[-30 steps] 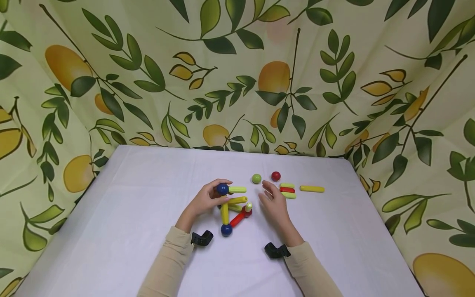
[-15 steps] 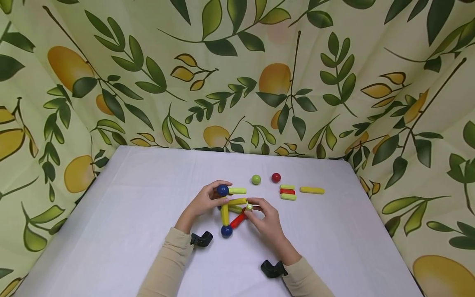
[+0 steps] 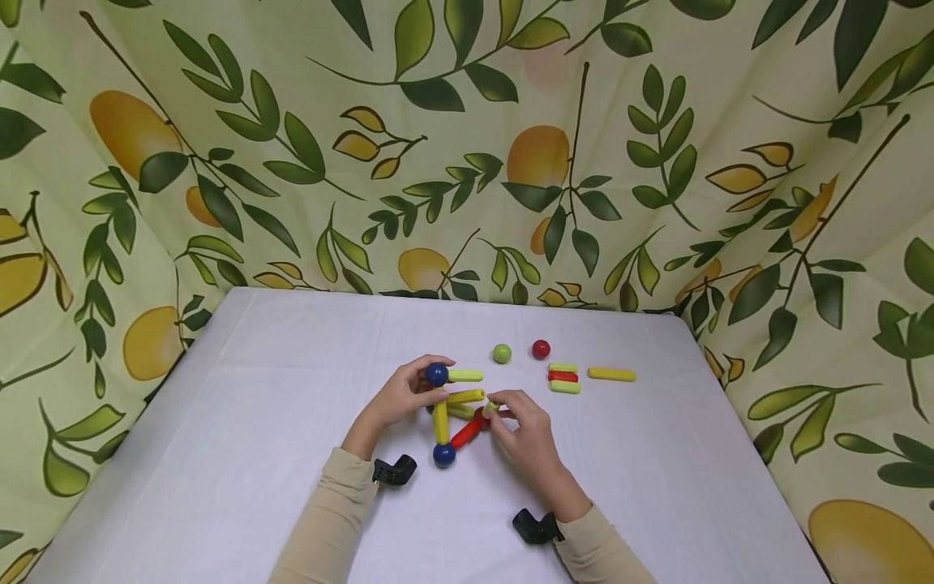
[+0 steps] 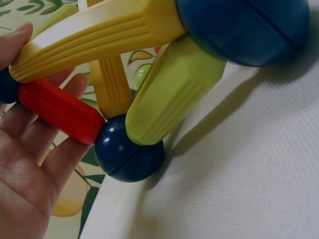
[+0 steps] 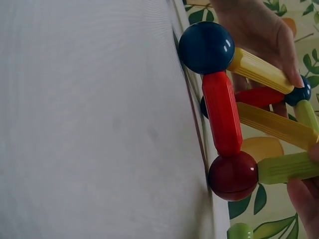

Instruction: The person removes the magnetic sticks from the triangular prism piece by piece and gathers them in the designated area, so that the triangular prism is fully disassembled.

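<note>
You've got six balls total: three blue balls and one dark red ball in the build, plus one bright red ball and one green ball loose. Yellow rods: you have three, two in the build, one loose. Red rods: also three, two in the build, one loose. Light-green rods: two loose, at least three in the build; overlaps hide your exact figure. One build, one counter. Two hands: left hand, right hand. Black wrist devices: two. Beige sleeves: two.
</note>
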{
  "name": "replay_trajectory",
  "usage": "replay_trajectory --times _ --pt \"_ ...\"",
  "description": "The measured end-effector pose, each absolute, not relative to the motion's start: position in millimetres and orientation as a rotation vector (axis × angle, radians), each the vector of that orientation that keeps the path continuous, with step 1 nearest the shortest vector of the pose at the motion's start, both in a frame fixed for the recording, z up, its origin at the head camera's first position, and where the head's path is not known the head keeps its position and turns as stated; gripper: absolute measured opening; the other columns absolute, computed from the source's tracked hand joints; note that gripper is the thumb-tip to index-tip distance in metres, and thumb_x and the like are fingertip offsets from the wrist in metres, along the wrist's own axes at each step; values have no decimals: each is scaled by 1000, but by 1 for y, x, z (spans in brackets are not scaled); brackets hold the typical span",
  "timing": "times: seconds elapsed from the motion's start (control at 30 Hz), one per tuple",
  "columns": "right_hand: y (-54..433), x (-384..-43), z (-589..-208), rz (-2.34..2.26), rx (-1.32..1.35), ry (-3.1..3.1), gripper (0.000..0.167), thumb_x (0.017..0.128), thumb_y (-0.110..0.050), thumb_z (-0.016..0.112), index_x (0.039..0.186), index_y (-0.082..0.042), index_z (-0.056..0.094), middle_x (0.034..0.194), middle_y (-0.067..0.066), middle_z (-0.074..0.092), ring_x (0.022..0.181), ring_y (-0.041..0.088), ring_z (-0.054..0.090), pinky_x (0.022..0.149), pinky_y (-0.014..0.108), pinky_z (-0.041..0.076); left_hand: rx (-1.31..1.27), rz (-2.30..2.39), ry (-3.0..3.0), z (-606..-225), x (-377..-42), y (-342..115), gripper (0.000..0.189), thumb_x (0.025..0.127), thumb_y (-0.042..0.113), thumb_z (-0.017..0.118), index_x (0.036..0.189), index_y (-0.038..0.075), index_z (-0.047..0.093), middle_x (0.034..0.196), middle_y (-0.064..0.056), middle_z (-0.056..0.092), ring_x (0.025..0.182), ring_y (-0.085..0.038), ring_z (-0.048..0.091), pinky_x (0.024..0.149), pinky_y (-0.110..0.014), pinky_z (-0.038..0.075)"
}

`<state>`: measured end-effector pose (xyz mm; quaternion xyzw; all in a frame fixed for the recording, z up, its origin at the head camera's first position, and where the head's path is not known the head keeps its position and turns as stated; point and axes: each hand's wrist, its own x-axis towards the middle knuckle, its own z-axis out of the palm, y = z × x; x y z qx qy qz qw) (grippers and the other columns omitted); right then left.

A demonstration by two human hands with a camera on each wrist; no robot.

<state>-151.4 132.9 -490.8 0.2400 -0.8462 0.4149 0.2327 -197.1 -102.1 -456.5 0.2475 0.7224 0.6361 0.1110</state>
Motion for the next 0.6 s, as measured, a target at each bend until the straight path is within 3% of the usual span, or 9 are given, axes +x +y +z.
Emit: replay_trajectory --times 0.1,0.37,0.5,0.6 --pt "132 -151 -491 1227 570 -2307 21 80 5 69 99 -2 68 96 6 67 89 17 66 72 22 57 716 1856 2125 -456 -198 -102 46 87 1 65 130 -2 49 119 -27 57 104 -50 55 84 -16 49" --pt "133 -154 -485 1627 120 -2307 17 84 -3 69 101 -4 66 102 8 67 98 20 65 78 24 56 711 1837 2136 -455 -199 -105 48 86 1 66 131 -5 47 118 -25 58 96 -26 59 82 -17 51" --pt "145 -158 -470 1744 -61 -2321 21 86 -3 67 106 1 64 109 15 66 101 20 64 81 16 53 711 1842 2128 -454 -198 -106 48 86 0 65 130 -6 47 117 -25 58 93 -18 59 82 -17 51" --pt "163 -161 -465 1854 -168 -2254 23 86 0 65 109 5 63 114 20 65 97 11 65 79 10 51 725 1839 2117 -454 -198 -106 49 86 1 65 131 -7 46 116 -28 57 91 -14 59 81 -18 51"
